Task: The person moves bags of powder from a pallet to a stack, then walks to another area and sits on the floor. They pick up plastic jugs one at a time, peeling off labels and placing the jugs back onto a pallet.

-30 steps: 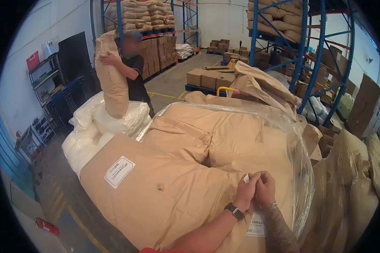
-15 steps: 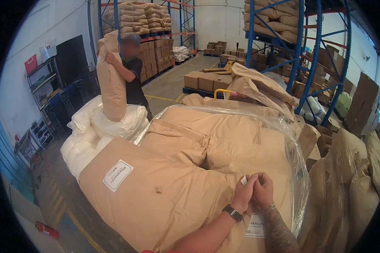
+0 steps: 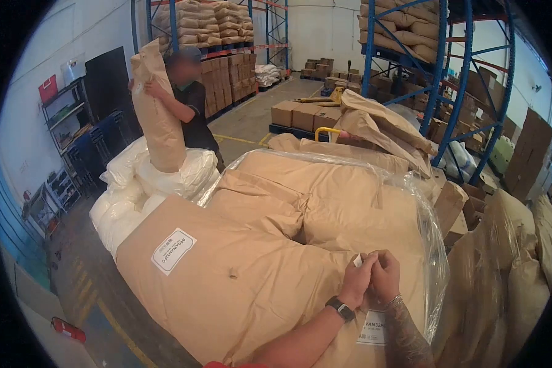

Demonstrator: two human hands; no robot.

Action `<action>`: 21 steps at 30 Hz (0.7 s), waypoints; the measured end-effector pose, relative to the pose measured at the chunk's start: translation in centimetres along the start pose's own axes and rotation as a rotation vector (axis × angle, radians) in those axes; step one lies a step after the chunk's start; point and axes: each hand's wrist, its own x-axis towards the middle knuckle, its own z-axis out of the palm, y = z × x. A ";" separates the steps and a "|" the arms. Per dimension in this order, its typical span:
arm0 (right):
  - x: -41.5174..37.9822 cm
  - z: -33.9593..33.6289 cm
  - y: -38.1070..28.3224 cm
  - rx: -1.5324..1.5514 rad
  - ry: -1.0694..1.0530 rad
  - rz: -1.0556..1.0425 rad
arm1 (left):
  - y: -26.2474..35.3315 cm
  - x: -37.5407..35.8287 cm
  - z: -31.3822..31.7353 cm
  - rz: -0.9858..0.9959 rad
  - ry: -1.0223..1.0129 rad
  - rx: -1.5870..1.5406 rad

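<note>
Both my hands meet over the large brown paper sacks [image 3: 245,257] in front of me. My left hand [image 3: 354,281], with a black watch at the wrist, is closed in a pinch around a small white piece [image 3: 357,260] that looks like paper or a label. Pressed against it is my right hand [image 3: 386,276], its fingers curled closed; what they hold, if anything, is hidden. A printed white label [image 3: 173,251] lies on the left sack, and another label [image 3: 372,327] shows partly between my forearms. The left sack has a small dark mark [image 3: 232,273].
A co-worker [image 3: 190,104] grips an upright brown sack [image 3: 156,116] on top of stacked white bags [image 3: 119,202]. Clear plastic wrap [image 3: 437,245] edges the sacks. More brown sacks [image 3: 503,270] stand at right, behind them a blue rack [image 3: 466,92]. A fire extinguisher [image 3: 68,329] is lower left.
The co-worker's upright sack has tilted slightly left at its top, and the co-worker's hands have shifted on it. My hands keep nearly the same pose. The view has moved a little.
</note>
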 end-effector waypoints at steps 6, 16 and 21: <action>-0.3 -0.1 -0.1 0.004 0.007 0.003 | -1.4 1.0 -0.8 0.010 -0.043 0.000; 0.1 -0.2 0.6 -0.014 0.010 0.010 | -1.0 0.7 -0.6 0.008 -0.034 -0.015; 0.1 -0.3 0.7 -0.029 0.022 -0.006 | -1.0 0.7 -0.3 0.023 -0.010 -0.015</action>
